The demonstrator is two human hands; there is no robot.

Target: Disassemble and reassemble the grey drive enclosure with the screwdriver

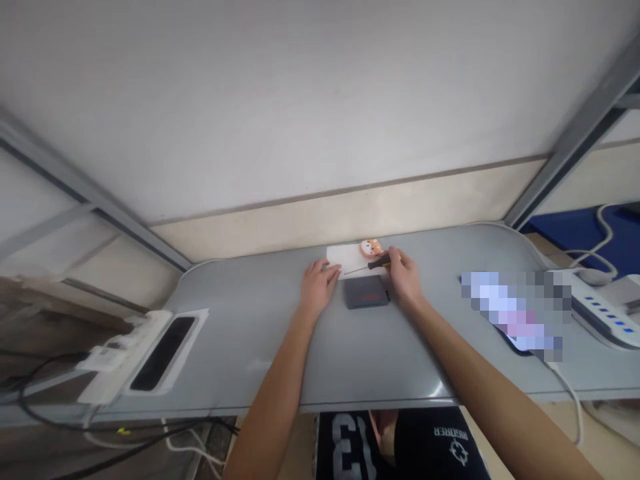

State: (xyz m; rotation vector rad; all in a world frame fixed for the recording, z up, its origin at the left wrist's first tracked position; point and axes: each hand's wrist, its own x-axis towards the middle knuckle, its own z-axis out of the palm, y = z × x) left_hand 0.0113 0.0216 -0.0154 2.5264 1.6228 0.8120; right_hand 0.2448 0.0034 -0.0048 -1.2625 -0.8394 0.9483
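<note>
My right hand (pixel 406 279) grips a screwdriver (pixel 381 261) with a dark handle and yellow marks. Its thin shaft points left, and the tip ends close to the fingers of my left hand (pixel 318 288). That hand rests at the left edge of a white sheet (pixel 345 256), fingers apart; anything small beneath the fingertips is too small to see. Just below the sheet lies a dark grey box (pixel 367 293) with red lettering and a row of slots along its near side. An orange-and-white animal-faced object (pixel 371 249) sits on the sheet, behind the screwdriver.
The grey tabletop (pixel 240 320) meets a wall at the back and metal posts at both sides. On the left are a black phone-like slab (pixel 163 353) and a white power strip (pixel 127 353). At right lie a blurred-out phone (pixel 510 310), another power strip (pixel 607 317) and cables.
</note>
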